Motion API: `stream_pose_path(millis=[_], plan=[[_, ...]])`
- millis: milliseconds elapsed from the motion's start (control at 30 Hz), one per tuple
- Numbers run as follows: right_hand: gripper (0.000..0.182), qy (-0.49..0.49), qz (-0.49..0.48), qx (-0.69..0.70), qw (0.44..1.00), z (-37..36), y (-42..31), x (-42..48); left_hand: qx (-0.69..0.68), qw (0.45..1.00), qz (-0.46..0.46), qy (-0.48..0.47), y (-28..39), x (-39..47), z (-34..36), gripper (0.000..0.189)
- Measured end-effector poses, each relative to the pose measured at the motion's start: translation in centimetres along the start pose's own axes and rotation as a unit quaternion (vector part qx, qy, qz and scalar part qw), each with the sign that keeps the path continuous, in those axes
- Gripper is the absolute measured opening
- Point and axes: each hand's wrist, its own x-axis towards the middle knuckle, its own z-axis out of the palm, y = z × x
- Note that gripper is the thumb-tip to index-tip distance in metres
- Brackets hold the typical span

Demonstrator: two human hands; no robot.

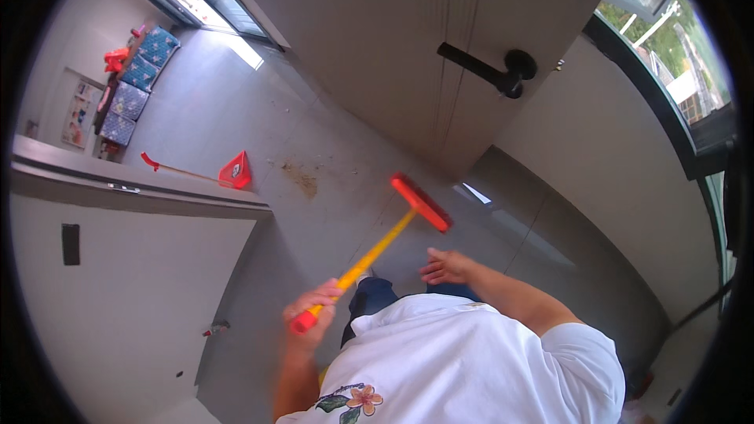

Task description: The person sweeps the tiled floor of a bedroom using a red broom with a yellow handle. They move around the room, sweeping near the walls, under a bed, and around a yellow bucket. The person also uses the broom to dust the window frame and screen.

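Note:
My left hand (pixel 315 309) is wrapped around the yellow handle (pixel 377 250) of a broom, close to its red end cap. The handle slants up and away to the red broom head (pixel 421 202), whose dark bristle side faces right. Whether the bristles touch the grey floor I cannot tell. My right hand (pixel 447 267) holds nothing; its fingers are somewhat apart in front of my body, below the broom head. A pile of brown dirt (pixel 301 179) lies on the floor left of the broom head, with small bits scattered around it.
A red dustpan (pixel 237 171) with a long handle rests by the door frame (pixel 177 191) at left. An open door (pixel 383 41) with a black lever handle (pixel 480 70) stands ahead. Patterned cushions (pixel 141 73) line the far room's wall. A window (pixel 677 41) is at right.

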Motion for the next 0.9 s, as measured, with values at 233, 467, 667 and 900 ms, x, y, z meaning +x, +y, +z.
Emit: stream_pose_path(millis=[233, 467, 667, 900], plan=[[0.021, 0.099, -0.001, 0.287, 0.953, 5.6, 5.4, 10.4, -0.129, 0.969, 0.023, -0.21, -9.8, 1.1, -3.8, 0.015], [0.008, 0.329, 0.023, 0.477, 0.815, 7.7, 11.5, 14.6, -0.231, 0.888, -0.062, -0.393, -21.4, 0.8, -2.8, 0.012], [0.006, 0.289, 0.033, 0.405, 0.867, 16.5, 9.7, 24.6, -0.146, 0.897, -0.02, -0.417, -20.7, 6.2, -12.1, 0.013], [0.004, 0.073, -0.085, 0.337, 0.935, 31.8, -0.8, 26.1, 0.134, 0.927, 0.067, -0.343, -12.7, 9.9, -21.3, 0.015]])
